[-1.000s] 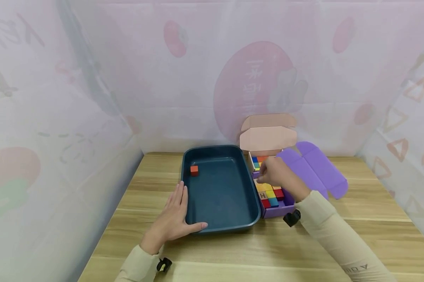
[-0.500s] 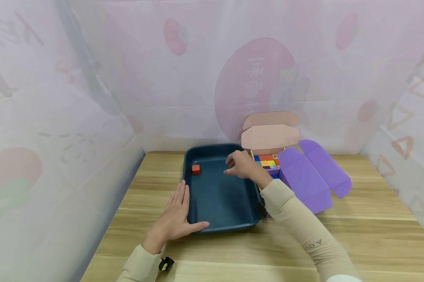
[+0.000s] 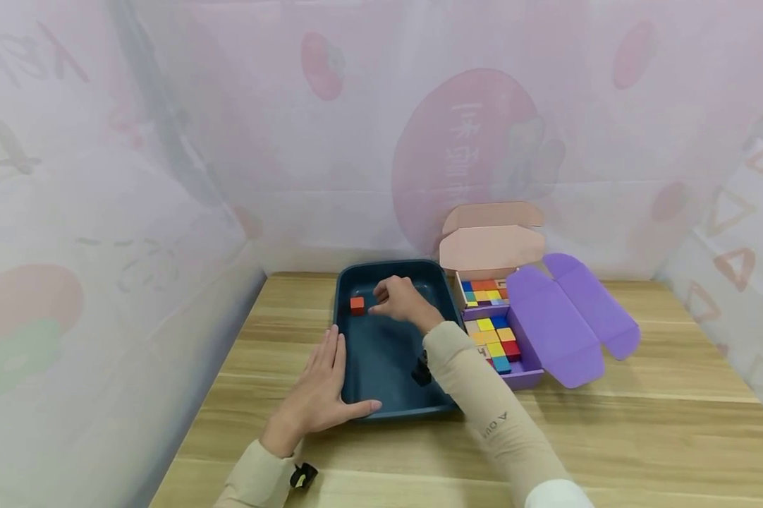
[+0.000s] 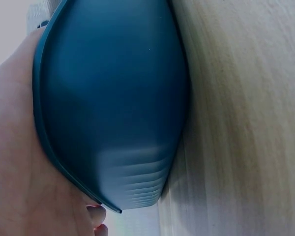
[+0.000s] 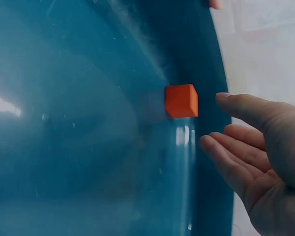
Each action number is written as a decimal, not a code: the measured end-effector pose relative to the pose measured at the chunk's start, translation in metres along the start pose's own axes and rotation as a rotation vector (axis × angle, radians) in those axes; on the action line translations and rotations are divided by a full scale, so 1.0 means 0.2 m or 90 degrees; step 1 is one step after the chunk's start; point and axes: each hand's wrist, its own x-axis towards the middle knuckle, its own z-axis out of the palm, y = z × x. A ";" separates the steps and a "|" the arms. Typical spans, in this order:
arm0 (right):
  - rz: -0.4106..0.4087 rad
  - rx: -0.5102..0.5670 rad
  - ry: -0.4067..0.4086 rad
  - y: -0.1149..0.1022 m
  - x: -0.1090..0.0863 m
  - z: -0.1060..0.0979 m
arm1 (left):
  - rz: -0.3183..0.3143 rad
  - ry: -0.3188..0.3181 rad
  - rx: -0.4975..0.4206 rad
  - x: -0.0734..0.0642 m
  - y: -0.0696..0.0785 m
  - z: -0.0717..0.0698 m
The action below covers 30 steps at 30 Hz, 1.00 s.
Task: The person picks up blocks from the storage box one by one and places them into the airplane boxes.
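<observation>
A dark blue tray (image 3: 381, 367) stands on the table, with an orange-red cube (image 5: 181, 101) on its floor near the far left corner. Over that part of the tray hovers my right hand (image 3: 403, 303), just right of the cube. Seen from the right wrist, its thumb and fingers are parted, holding nothing and not touching the cube. My left hand (image 3: 314, 391) rests along the tray's near left corner, fingers straight on the left side and thumb on the front rim. The left wrist view shows the palm (image 4: 19, 142) against the rim.
Right of the tray, a purple box (image 3: 526, 382) with its lid folded out holds several colored blocks (image 3: 492, 346). Behind it a second box with a raised pale lid (image 3: 492, 248) holds more blocks. Fabric walls (image 3: 331, 212) enclose the wooden table (image 3: 661, 416).
My right hand has moved left from the purple box, across the tray to beside the orange-red cube. My left hand has stayed on the tray's rim.
</observation>
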 end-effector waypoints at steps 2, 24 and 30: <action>0.000 0.016 0.010 0.00 0.04 0.04 | 0.002 0.004 -0.005 0.00 -0.01 0.00; 0.029 -0.004 0.066 -0.03 0.16 0.26 | -0.002 0.006 -0.005 -0.02 -0.01 0.00; 0.040 -0.029 0.075 -0.03 0.18 0.30 | -0.002 0.001 -0.010 -0.02 -0.01 0.01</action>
